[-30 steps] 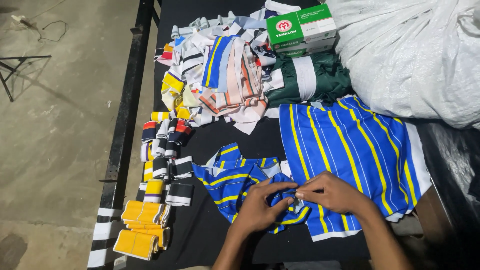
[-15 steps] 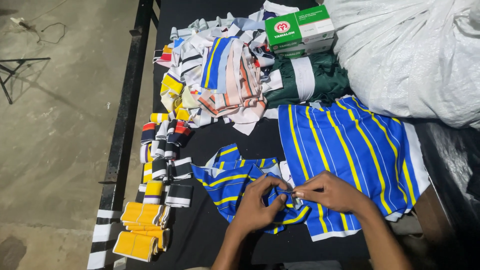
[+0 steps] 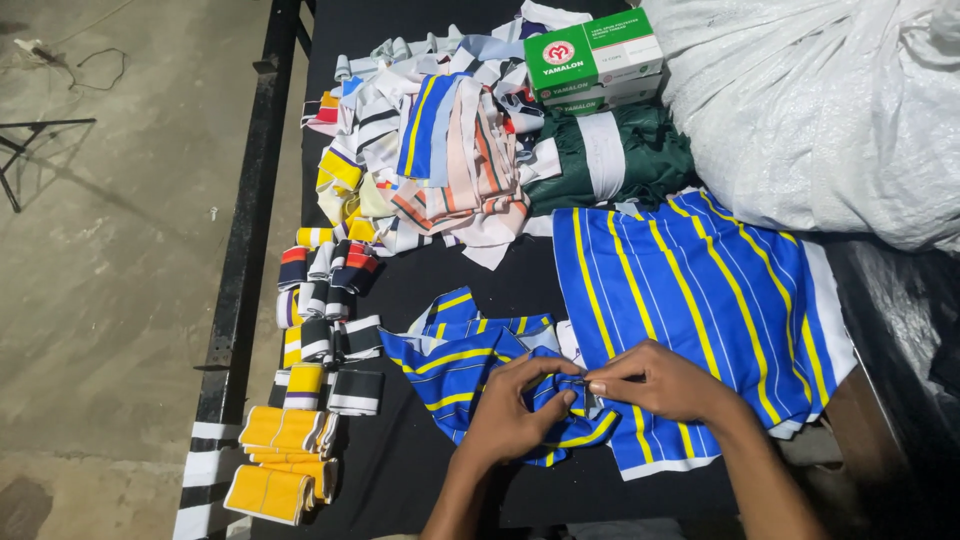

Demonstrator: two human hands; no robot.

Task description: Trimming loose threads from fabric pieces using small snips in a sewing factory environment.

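Both hands pinching one spot on striped cloth, table's near edge.

Left hand and right hand meet fingertip to fingertip, gripping the small blue-and-yellow striped fabric piece; possibly a small clip between them. Its long axis trails toward 10 o'clock; the larger striped blue panel lies at 1 o'clock.

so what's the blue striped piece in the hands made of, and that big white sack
Blue striped piece: seemingly soft knit fabric with a slight sheen; it folds and drapes limply. White sack: probably woven plastic; crinkly, faintly glossy, stiff creases.
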